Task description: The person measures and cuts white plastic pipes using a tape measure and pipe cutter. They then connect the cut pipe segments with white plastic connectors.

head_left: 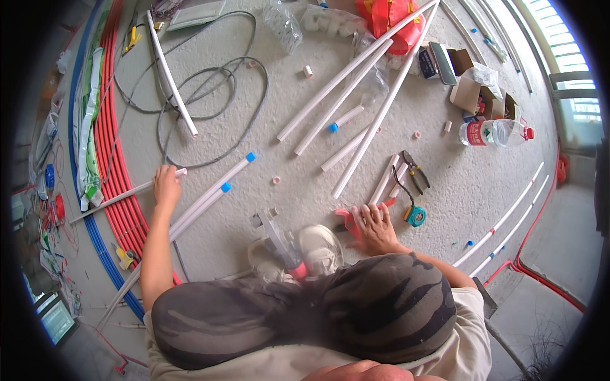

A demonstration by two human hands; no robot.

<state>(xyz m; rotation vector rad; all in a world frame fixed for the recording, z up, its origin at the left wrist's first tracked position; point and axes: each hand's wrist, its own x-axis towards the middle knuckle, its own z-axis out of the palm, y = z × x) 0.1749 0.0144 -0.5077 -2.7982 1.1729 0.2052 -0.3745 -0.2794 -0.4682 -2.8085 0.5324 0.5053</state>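
Observation:
My left hand point(166, 186) is closed round a thin white plastic pipe point(127, 193), which points left across the red pipes. Right of it lie two longer white pipes with blue end caps point(251, 157). My right hand point(379, 230) rests with fingers spread on a red-handled tool point(348, 222), likely a pipe cutter, partly hidden beneath it. Just beyond are short white pipe pieces point(385, 178), pliers point(415, 173) and a teal tape measure point(415, 216). Between my shoes stands a grey tool with a red end point(276, 238).
Red pipes point(111, 127) and blue pipes point(101, 235) run along the left. A grey cable point(257, 117) lies coiled ahead. White pipes point(384, 120) slant across the middle. A water bottle point(499, 133) and open cardboard boxes point(470, 92) sit at right; a red bag point(406, 38) lies far ahead.

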